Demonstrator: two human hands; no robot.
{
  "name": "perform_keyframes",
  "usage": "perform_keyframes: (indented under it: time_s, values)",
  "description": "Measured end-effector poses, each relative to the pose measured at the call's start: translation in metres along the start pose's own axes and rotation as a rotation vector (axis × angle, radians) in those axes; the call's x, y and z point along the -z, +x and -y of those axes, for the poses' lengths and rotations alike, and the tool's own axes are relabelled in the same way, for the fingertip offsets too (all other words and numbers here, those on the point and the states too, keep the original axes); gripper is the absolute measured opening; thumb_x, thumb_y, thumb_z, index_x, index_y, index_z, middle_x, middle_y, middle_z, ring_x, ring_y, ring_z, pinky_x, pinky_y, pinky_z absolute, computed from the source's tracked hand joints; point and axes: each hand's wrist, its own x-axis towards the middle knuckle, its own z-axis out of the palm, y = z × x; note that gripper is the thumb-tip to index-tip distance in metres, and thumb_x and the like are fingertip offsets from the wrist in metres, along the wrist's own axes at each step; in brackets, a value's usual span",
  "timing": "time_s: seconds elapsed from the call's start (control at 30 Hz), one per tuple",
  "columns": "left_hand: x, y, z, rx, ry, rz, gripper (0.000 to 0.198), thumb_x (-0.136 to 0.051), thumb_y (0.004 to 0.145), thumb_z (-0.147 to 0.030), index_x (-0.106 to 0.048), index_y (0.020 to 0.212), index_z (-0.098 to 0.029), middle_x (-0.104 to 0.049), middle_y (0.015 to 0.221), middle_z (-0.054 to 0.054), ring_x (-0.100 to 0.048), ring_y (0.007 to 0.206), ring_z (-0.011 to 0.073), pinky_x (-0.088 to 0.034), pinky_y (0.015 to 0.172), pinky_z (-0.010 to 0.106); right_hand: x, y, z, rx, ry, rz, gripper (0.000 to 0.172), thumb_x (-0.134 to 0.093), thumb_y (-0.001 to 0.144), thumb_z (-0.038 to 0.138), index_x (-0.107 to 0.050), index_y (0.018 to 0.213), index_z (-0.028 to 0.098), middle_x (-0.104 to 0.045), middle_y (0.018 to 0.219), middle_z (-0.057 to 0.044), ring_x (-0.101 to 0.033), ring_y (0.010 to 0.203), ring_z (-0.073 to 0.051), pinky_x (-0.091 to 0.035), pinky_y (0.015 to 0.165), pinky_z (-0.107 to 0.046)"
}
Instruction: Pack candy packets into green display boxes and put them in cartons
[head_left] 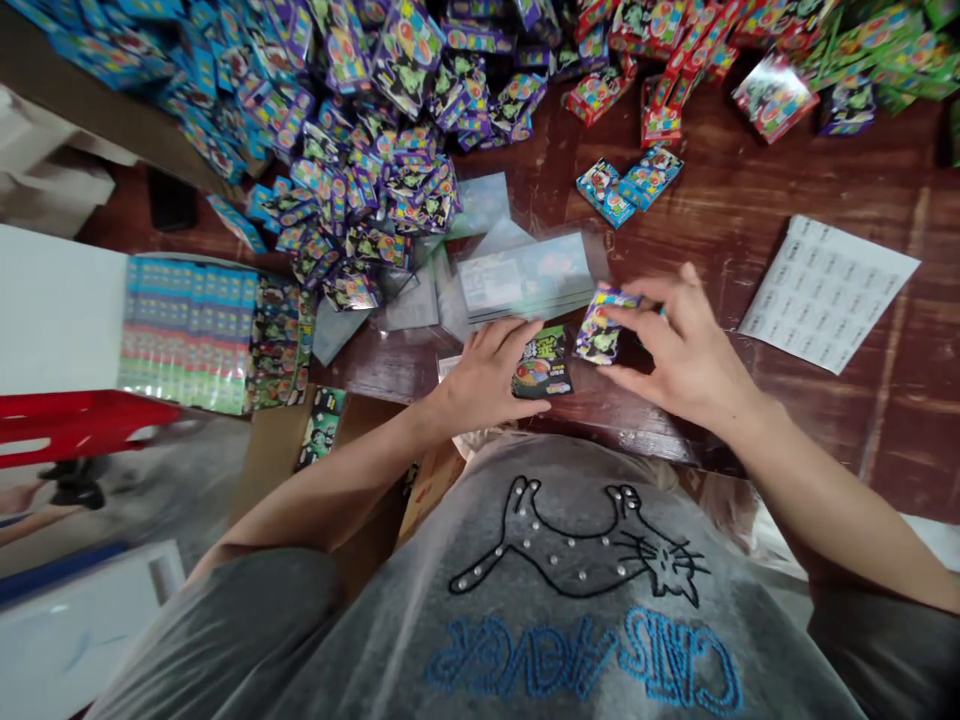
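My right hand (686, 350) pinches a small purple candy box (600, 328) between thumb and fingers, just above the table's front edge. Close to its left, my left hand (484, 375) curls around the left end of a flat black packet with green lettering (551, 362). The fingers lie over the packet's top side and the thumb is along its lower side. Behind both hands lies a stack of clear plastic bags with printed cards (529, 275). Two blue candy boxes (628, 188) rest on the wood beyond my right hand.
Heaped purple boxes (405, 60), blue boxes (202, 70), red boxes (675, 50) and green boxes (885, 55) line the far side. A sticker sheet (832, 290) lies right. At left stand a carton of packed boxes (191, 335) and a red plastic crate (75, 425).
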Motion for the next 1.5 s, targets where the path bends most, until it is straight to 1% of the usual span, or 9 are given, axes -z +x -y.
perform_keyframes:
  time_s: [0.17,0.43,0.57,0.67,0.77,0.87,0.97,1.17,1.5]
  values:
    - [0.003,0.005,-0.008,0.068,0.044,-0.059,0.107,-0.097,0.075,-0.041,-0.038,0.163,-0.02,-0.054,0.153,0.019,-0.053,0.145,0.0417,-0.045,0.122,0.058,-0.004,-0.012,0.013,0.005,-0.029,-0.023,0.052,-0.073,0.099,0.044,-0.059,0.146,0.026,-0.06,0.145,-0.018,-0.058,0.139,-0.041,-0.028,0.131,-0.079]
    - [-0.002,0.005,-0.01,-0.136,-0.043,0.017,0.109,-0.093,0.079,-0.047,-0.034,0.167,-0.02,-0.054,0.152,0.019,-0.056,0.139,0.0406,-0.048,0.121,0.057,-0.006,-0.013,-0.004,0.209,0.251,0.128,0.056,-0.078,0.097,0.05,-0.058,0.144,0.026,-0.061,0.148,-0.014,-0.063,0.14,-0.031,-0.041,0.131,-0.064]
    - [-0.005,0.005,-0.013,-0.075,-0.106,-0.061,0.11,-0.094,0.079,-0.043,-0.032,0.168,-0.024,-0.053,0.153,0.018,-0.055,0.142,0.0395,-0.047,0.123,0.056,-0.02,-0.016,0.001,0.09,0.213,-0.039,0.059,-0.082,0.089,0.06,-0.063,0.138,0.032,-0.044,0.172,-0.011,-0.048,0.157,-0.038,-0.039,0.13,-0.069]
    - [-0.004,0.005,-0.013,-0.068,-0.082,-0.086,0.108,-0.094,0.079,-0.043,-0.035,0.167,-0.022,-0.054,0.152,0.019,-0.055,0.142,0.0405,-0.048,0.122,0.058,-0.024,-0.022,0.006,0.085,0.086,0.076,0.06,-0.078,0.087,0.072,-0.068,0.135,0.038,-0.034,0.181,-0.003,-0.034,0.165,-0.043,-0.019,0.134,-0.078]
    - [-0.004,0.004,-0.01,-0.074,-0.015,-0.078,0.108,-0.095,0.078,-0.041,-0.036,0.167,-0.02,-0.055,0.151,0.02,-0.056,0.139,0.0422,-0.048,0.12,0.06,-0.016,-0.031,-0.005,-0.035,-0.019,0.063,0.079,-0.071,0.089,0.079,-0.056,0.155,0.039,-0.032,0.181,-0.008,-0.032,0.165,-0.044,-0.019,0.132,-0.079]
    - [-0.006,0.004,-0.006,-0.05,0.037,-0.088,0.109,-0.097,0.076,-0.038,-0.038,0.165,-0.019,-0.055,0.15,0.02,-0.056,0.138,0.043,-0.048,0.118,0.059,-0.005,-0.044,-0.029,-0.318,-0.194,-0.041,0.108,-0.073,0.085,0.082,-0.039,0.169,0.024,-0.04,0.174,-0.022,-0.037,0.159,-0.052,-0.024,0.127,-0.082]
    - [-0.009,0.006,-0.004,-0.052,0.046,-0.081,0.11,-0.097,0.076,-0.04,-0.038,0.165,-0.017,-0.055,0.149,0.021,-0.056,0.136,0.0442,-0.047,0.117,0.06,0.001,-0.052,-0.043,-0.41,-0.232,-0.033,0.096,-0.078,0.085,0.071,-0.05,0.16,0.017,-0.061,0.152,-0.024,-0.053,0.143,-0.051,-0.027,0.124,-0.083]
    - [-0.007,0.011,-0.003,-0.162,-0.007,-0.047,0.114,-0.096,0.076,-0.044,-0.033,0.168,-0.02,-0.053,0.151,0.02,-0.055,0.137,0.0426,-0.045,0.119,0.058,0.024,-0.03,-0.021,0.088,0.338,0.257,0.075,-0.079,0.092,0.05,-0.052,0.159,0.029,-0.061,0.151,-0.013,-0.063,0.137,-0.033,-0.056,0.117,-0.051]
    - [-0.009,0.016,-0.018,-0.103,-0.041,-0.071,0.115,-0.098,0.072,-0.041,-0.035,0.166,-0.022,-0.054,0.148,0.018,-0.056,0.137,0.0424,-0.048,0.119,0.061,0.015,-0.001,-0.012,0.213,0.112,0.25,0.066,-0.069,0.102,0.044,-0.05,0.16,0.02,-0.055,0.157,-0.02,-0.057,0.147,-0.037,-0.044,0.129,-0.065]
